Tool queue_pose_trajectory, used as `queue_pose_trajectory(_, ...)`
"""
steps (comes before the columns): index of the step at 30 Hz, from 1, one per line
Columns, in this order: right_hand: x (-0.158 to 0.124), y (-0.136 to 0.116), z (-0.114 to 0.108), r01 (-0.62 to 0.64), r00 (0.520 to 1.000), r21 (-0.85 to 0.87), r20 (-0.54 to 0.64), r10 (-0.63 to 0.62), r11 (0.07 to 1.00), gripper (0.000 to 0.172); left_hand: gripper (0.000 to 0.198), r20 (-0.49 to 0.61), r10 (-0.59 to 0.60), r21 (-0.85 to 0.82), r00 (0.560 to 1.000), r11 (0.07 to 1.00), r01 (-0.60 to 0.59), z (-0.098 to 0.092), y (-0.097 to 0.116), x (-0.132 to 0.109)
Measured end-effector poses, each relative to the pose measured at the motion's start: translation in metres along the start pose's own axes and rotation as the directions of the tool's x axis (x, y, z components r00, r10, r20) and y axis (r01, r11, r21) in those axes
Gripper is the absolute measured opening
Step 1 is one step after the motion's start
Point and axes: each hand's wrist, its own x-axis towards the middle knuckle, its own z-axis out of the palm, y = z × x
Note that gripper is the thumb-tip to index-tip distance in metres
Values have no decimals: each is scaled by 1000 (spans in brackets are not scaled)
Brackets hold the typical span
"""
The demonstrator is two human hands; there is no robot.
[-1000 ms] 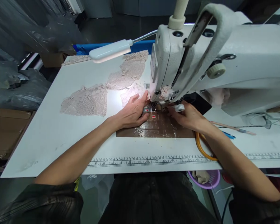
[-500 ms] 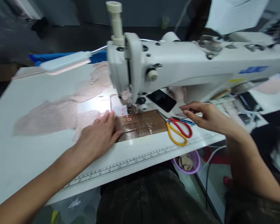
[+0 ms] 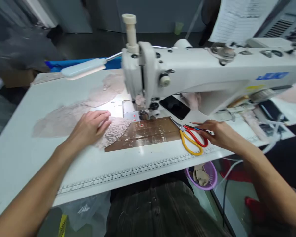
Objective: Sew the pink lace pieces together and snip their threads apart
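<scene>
My left hand (image 3: pixel 91 125) is over a pale pink lace piece (image 3: pixel 117 131), fingers bent and thumb apart from them. The lace's right end overlaps a shiny brown sheet (image 3: pixel 150 131) in front of the sewing machine's needle area (image 3: pixel 144 113). At the right, my right hand (image 3: pixel 215 130) has its fingers closed around a slim blue tool with a dark tip (image 3: pixel 196 128); its exact kind is unclear. That tool crosses scissors (image 3: pixel 191 140) with one red and one yellow handle, whose blades lie on the brown sheet's right end.
A white sewing machine (image 3: pixel 199 65) spans the table, with a lamp (image 3: pixel 84 68) at its left. Beneath its arm lies a black phone (image 3: pixel 175 107). More pink fabric (image 3: pixel 59 121) spreads leftward. A printed tape ruler (image 3: pixel 138 169) edges the table; a purple basket (image 3: pixel 212 174) stands below.
My left hand has drawn back leftward from the brown sheet, uncovering the lace over its corner. My right hand has come down onto the blue tool. The view has shifted slightly.
</scene>
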Motion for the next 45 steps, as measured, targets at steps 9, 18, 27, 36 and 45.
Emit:
queue_pose_trajectory(9,23,-79,16,-101,991,593,-14,135,799,27,21,-23,-120,-257,993,960,110,-4,1,-13)
queue_pose_trajectory(18,102,-179,47,-45,999,-199,-7,44,979,45,22,57,-361,-336,931,871,358,-10,7,-17)
queue_pose_trajectory(27,123,-198,55,-22,998,-268,43,35,963,44,25,88,-376,-344,922,858,382,-9,8,-16)
queue_pose_trajectory(36,101,-180,52,-115,982,401,-91,164,909,46,20,101,-232,-460,967,851,252,-16,8,-19)
queue_pose_trajectory(45,59,-189,38,31,965,817,126,-230,575,49,28,198,65,-817,978,562,128,-44,75,-45)
